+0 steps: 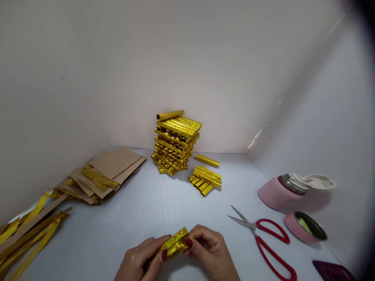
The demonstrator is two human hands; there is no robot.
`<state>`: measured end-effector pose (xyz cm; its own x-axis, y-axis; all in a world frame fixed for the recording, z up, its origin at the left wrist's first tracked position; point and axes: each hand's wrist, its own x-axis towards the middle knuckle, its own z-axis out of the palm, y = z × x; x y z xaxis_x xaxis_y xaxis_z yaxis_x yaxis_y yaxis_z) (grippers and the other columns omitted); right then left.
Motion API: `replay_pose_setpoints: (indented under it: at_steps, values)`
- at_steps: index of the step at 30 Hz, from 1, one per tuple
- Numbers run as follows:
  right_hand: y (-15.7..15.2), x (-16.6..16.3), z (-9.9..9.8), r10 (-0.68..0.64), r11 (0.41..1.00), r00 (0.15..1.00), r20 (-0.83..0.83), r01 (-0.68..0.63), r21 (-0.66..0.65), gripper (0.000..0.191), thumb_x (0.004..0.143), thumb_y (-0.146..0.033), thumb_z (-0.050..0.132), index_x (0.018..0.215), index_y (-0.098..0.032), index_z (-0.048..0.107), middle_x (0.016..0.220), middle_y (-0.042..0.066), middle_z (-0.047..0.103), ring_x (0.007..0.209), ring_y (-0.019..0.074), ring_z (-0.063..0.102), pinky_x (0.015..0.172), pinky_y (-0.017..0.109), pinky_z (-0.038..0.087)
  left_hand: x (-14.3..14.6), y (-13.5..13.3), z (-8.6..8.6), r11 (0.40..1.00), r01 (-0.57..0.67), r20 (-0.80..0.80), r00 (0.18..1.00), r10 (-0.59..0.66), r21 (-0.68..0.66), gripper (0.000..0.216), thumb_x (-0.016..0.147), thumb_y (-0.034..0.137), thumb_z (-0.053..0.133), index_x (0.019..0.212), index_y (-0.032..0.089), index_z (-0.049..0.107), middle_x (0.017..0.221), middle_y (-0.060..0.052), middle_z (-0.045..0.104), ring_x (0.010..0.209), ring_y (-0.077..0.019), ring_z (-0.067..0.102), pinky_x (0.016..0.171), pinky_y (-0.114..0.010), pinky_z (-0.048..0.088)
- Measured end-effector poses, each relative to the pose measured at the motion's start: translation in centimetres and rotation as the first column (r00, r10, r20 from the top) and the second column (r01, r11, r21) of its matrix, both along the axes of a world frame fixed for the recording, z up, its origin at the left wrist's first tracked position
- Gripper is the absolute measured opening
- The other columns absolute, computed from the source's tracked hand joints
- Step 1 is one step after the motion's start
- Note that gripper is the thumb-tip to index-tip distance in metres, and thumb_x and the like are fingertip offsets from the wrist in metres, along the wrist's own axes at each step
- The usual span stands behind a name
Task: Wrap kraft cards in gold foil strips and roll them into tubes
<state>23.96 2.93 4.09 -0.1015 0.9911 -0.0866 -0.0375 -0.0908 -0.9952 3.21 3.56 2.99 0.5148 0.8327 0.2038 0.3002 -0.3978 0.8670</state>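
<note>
My left hand (140, 259) and my right hand (209, 251) meet at the bottom centre of the view. Both pinch a short piece of gold holographic foil (174, 244), folded or rolled into a flat tube. Its far end shows between my fingers, and the rest is hidden by them. Ahead of my hands stands a criss-cross stack of gold foil tubes (175, 142), with one tube (170, 115) lying on top. Several loose tubes (205, 179) lie to its right, and neither hand touches them.
Brown cardboard sheets with gold foil (114, 166) lie at the left, beside long foil and card strips (29, 238). Red-handled scissors (263, 238) lie to my right, near a pink flask (281, 191), its white lid (319, 181) and a pink cup (304, 228). White walls surround the surface.
</note>
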Motion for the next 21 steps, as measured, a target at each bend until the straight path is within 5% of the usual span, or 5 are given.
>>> replay_pose_setpoints:
  at_steps: [8,21]
  values:
    - [0.06,-0.63,-0.44,0.077,0.991,0.988,-0.131,-0.090,-0.095,0.048,0.075,-0.063,0.062,0.069,-0.016,0.057,0.051,0.000,0.060,0.042,0.0090,0.051,0.044,0.020,0.038,0.17,-0.03,0.22,1.000,0.018,-0.012,1.000,-0.018,0.016,0.029,0.096,0.029,0.044,0.120,0.026,0.059,0.084,-0.002,0.068,0.073,-0.0162,0.066,0.068,-0.022,0.053]
    - [-0.06,-0.29,-0.03,0.103,0.988,0.992,-0.066,-0.110,-0.112,0.046,0.071,-0.061,0.067,0.063,-0.017,0.059,0.049,-0.001,0.058,0.041,0.0080,0.049,0.045,0.021,0.038,0.19,-0.08,0.36,0.999,0.041,-0.020,0.999,-0.041,0.006,0.029,0.096,0.028,0.044,0.121,0.028,0.058,0.084,-0.001,0.067,0.074,-0.0155,0.064,0.070,-0.022,0.052]
